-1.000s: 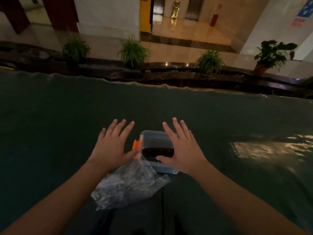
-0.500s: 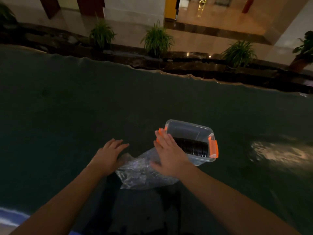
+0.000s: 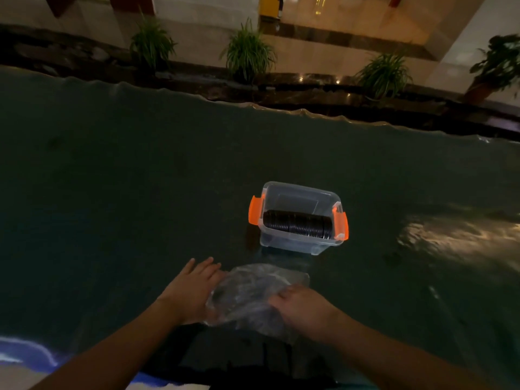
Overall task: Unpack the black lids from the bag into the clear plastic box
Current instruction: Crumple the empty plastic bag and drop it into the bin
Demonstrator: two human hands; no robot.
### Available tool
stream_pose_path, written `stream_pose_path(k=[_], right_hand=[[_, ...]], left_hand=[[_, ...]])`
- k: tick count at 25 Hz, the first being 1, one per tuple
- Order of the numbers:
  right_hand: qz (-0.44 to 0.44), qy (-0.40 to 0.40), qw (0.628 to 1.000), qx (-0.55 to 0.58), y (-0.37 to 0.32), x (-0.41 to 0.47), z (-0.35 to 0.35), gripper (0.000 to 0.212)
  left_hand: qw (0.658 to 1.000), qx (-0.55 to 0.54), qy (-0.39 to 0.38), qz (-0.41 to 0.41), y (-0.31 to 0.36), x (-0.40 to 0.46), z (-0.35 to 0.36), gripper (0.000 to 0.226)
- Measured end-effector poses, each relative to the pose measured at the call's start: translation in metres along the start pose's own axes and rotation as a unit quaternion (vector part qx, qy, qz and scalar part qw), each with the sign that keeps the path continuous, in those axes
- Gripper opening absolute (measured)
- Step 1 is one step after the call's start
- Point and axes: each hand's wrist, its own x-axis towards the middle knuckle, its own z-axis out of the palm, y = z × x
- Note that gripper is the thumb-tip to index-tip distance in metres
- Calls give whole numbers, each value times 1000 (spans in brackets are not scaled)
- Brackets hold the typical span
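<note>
Resting on the dark matte surface, a clear rectangular plastic box with orange latches is being seen at 12 o'clock from the hands; a ribbed row of black lids is being held inside it. A crinkled, glossy bag is being pressed flat by the left hand, fingers spread, while its 3 o'clock edge is being pinched by the right hand.

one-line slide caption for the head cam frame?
Both hands, left hand and right hand, rest on the crumpled bag; black lids sit in the clear plastic box.
</note>
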Motion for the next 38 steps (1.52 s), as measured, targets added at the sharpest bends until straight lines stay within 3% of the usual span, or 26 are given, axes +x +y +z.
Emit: stream_pose_path(k=[2,4,6,9,11,14,19,22,25,28,32,38], right_hand=[[26,-22,999,38,5,-14,19,34],[49,-3,997,67,5,-23,32,30],[57,90,990,92,0,-25,35,29],[42,259,959,103,-16,-10,27,38],[55,277,953,112,-34,8,24,55],[124,227,951,168,-52,40,36,73],[218,159,951,151,-39,71,81,73],[253,143,952,99,-30,82,101,74],[263,168,947,83,-21,84,107,77],[281,180,940,72,-7,74,111,78],[322,149,932,69,18,47,114,76],[394,190,864,249,24,-7,112,78]], left_hand=[[997,-11,-20,-68,17,-9,-1,122],[993,-23,17,-117,34,-19,-6,129],[982,-42,136,-123,50,-29,-13,112],[956,-32,286,-61,65,-37,-17,67],[965,-22,261,-8,73,-32,-17,59],[990,-41,132,41,82,-15,-5,78],[997,-63,40,-36,72,16,28,113],[997,-57,35,-42,62,27,42,136],[995,-59,72,-26,49,26,52,141],[992,-70,100,-30,30,20,59,139],[992,-75,83,-53,15,14,59,128],[978,-130,135,-93,27,45,10,63]])
